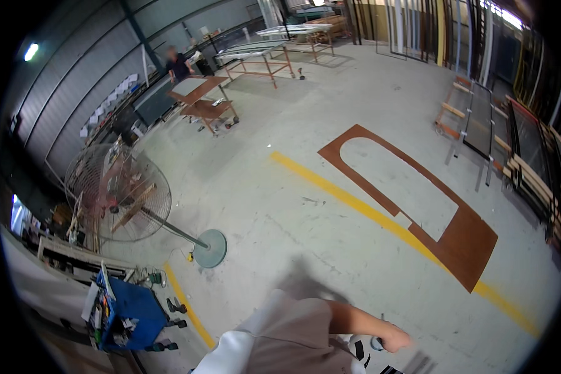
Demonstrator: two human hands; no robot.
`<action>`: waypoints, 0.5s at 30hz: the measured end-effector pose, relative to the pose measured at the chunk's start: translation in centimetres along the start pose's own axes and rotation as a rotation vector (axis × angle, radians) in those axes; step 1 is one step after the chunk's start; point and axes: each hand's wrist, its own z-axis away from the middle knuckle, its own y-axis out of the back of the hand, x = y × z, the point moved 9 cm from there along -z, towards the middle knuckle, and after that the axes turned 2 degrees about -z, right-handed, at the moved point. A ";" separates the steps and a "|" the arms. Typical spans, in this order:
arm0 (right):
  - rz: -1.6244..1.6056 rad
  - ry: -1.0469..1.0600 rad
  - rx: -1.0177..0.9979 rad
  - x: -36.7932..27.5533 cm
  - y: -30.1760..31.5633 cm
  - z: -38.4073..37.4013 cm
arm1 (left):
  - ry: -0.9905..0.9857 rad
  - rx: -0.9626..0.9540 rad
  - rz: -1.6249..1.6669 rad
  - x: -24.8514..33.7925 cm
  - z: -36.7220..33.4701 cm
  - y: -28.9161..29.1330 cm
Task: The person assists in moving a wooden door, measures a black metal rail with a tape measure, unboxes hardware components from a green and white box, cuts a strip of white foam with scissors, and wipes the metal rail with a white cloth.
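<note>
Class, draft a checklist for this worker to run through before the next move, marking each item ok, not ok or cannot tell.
1. Right hand in view: ok; it shows near the lower edge.
2. Left hand in view: not ok; it does not show.
3. Nothing in the right hand: cannot tell; its grip is too small to make out.
4. Longer yellow floor line uncovered: not ok; the brown cut-out panel lies over part of it.
5. Pedestal fan on its round base: ok; it stands on the floor.
6. Co-worker away from the worker: ok; they are by the distant brown-topped table.
</note>
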 end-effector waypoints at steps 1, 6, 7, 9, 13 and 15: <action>-0.015 0.035 0.015 3.2 -2.8 1.6 | 0.035 0.019 0.026 -1.9 1.6 -0.7; 0.002 -0.005 0.058 1.0 4.2 5.9 | 0.082 -0.045 0.076 -3.8 5.8 -1.3; 0.049 -0.023 -0.008 2.0 4.9 8.1 | 0.073 -0.032 0.110 -3.6 4.9 -1.0; 0.046 -0.034 -0.154 0.1 7.6 14.8 | -0.586 -0.029 0.000 0.6 5.3 -8.3; 0.015 -0.751 -0.392 -4.2 15.9 17.7 | -0.416 -0.134 -0.091 0.5 9.0 -11.7; -0.012 -0.717 -0.324 -5.9 17.3 15.6 | 0.015 -0.043 0.266 3.5 10.8 -6.9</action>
